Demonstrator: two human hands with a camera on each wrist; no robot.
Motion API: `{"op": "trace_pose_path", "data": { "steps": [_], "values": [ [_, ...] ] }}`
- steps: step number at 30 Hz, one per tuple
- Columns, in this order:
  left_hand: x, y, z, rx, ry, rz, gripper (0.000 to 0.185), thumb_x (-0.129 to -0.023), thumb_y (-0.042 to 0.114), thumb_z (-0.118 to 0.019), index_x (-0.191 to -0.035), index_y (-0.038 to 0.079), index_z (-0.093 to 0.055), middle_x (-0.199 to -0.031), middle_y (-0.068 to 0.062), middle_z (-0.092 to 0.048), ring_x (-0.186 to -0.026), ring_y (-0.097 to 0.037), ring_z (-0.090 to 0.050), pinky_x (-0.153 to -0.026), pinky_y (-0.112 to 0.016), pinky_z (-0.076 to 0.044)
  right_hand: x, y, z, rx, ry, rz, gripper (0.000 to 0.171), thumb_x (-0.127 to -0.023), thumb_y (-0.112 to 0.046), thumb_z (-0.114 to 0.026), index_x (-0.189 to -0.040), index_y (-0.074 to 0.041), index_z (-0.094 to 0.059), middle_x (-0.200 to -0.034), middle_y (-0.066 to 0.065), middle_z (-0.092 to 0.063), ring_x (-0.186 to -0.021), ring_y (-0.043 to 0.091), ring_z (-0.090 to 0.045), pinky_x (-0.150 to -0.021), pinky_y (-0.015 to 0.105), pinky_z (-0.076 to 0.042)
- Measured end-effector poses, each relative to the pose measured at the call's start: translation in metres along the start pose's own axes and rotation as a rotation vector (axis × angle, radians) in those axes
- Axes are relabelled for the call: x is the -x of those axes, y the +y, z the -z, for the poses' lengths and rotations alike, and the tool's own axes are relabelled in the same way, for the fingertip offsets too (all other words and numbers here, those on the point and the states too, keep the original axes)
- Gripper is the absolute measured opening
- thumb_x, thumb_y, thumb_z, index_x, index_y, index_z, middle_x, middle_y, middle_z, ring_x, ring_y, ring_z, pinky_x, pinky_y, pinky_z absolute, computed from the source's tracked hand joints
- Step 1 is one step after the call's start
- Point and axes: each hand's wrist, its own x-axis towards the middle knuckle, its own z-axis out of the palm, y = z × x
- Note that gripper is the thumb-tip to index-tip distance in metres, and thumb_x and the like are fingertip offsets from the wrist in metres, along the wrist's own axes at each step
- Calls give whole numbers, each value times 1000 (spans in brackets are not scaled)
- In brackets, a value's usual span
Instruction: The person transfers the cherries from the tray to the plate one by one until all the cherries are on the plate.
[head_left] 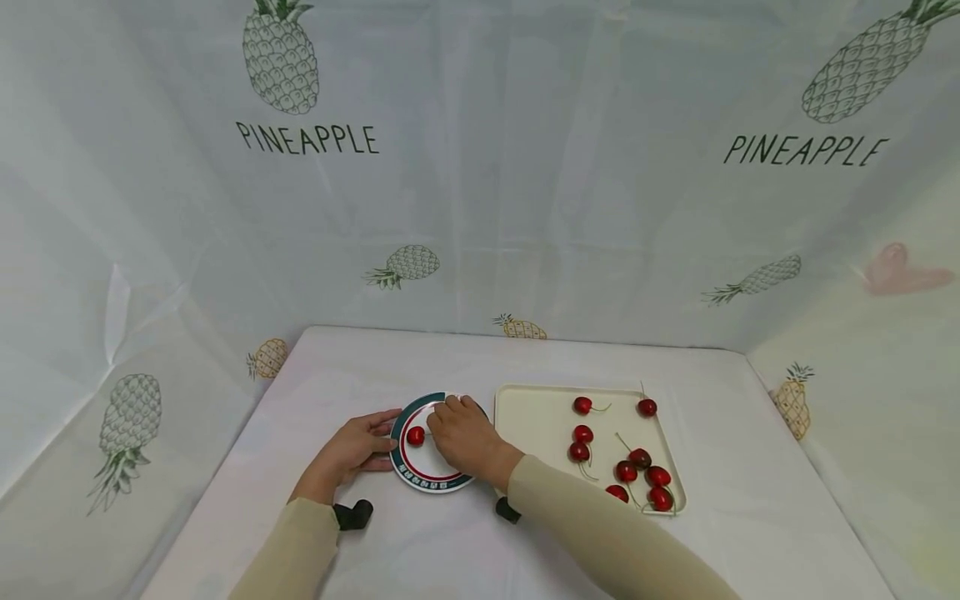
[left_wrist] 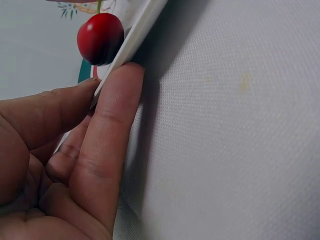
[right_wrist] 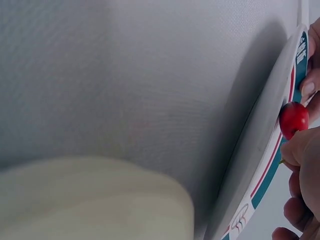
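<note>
A small round plate [head_left: 435, 482] with a green and red rim lies on the white table. One red cherry [head_left: 416, 435] rests on its left part, seen close up as the cherry [left_wrist: 100, 37] and the cherry [right_wrist: 293, 119]. My left hand [head_left: 371, 446] pinches the plate's left rim [left_wrist: 132, 45] between thumb and finger [left_wrist: 112, 130]. My right hand [head_left: 461, 432] hovers over the plate with fingers curled down toward the far rim. Its fingers [right_wrist: 302, 150] sit right beside the cherry; whether they touch it or hold anything is hidden.
A cream rectangular tray [head_left: 536, 417] lies just right of the plate and holds several stemmed cherries [head_left: 637, 467]. White cloth with pineapple prints walls in the table at the back and both sides. Bare tablecloth [head_left: 360, 358] lies behind the plate.
</note>
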Motion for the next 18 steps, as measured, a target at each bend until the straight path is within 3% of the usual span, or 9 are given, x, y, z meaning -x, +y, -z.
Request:
{"op": "trace_pose_path", "data": {
  "steps": [8,18],
  "values": [
    [1,2,-2,-4,-10,4,62,-98,-4,-67,-155,16,-54,-152,-23,-54,-90,-22,-74,-78,-41,-67,-3,1,-1,21,-33,16,26,-108,-34,-60,-125,-15,-65,-116,0,-66,-105,18,-55,-92,31,-50],
    [2,1,0,-1,-15,-5,62,-99,-4,-67,-156,15,-53,-153,-23,-54,-92,-23,-76,-79,-43,-67,-4,5,0,37,-57,19,33,-105,-38,-65,-129,-15,-66,-119,0,-67,-106,18,-55,-93,30,-51]
  ]
}}
